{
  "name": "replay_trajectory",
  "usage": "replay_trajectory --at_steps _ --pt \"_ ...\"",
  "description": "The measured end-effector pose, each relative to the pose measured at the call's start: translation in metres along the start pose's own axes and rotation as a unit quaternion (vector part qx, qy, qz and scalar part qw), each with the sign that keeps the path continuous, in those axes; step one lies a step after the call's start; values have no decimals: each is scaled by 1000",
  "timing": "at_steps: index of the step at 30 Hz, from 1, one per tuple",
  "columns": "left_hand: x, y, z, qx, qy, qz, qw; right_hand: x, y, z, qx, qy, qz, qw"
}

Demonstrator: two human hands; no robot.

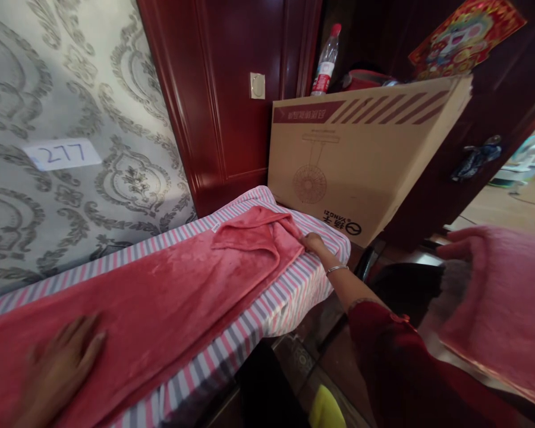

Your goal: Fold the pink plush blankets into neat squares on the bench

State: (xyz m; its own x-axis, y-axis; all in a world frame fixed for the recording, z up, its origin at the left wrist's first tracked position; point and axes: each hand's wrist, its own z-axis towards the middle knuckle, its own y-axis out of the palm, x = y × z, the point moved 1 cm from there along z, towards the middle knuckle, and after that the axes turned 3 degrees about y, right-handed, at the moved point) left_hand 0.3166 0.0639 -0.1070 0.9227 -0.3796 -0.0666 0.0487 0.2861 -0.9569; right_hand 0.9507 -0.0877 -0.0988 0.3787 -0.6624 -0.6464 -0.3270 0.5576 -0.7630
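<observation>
A pink fleece towel (pixel 173 285) lies spread along an ironing board with a pink, grey and white striped cover (pixel 289 297). The towel's far end is folded back on itself. My left hand (pixel 57 368) lies flat on the near end of the towel with its fingers spread, a little blurred. My right hand (pixel 312 242), a bangle on its wrist and a dark red sleeve behind it, reaches to the towel's far right corner. Its fingers are closed on the towel's edge there.
A large cardboard box (pixel 361 160) printed with a fan stands just beyond the board, with a plastic bottle (pixel 326 59) behind it. Patterned wallpaper bearing a label "277" (pixel 62 154) is on the left, dark red doors behind. At the right, another hand (pixel 459 244) holds a second pink cloth (pixel 508 309).
</observation>
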Motion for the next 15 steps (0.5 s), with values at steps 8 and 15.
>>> replay_trajectory --at_steps 8,15 --pt "173 -10 63 -28 252 -163 953 -16 5 13 42 -10 -44 998" --pt "198 24 58 8 276 -119 954 -26 -67 56 147 -78 -77 983"
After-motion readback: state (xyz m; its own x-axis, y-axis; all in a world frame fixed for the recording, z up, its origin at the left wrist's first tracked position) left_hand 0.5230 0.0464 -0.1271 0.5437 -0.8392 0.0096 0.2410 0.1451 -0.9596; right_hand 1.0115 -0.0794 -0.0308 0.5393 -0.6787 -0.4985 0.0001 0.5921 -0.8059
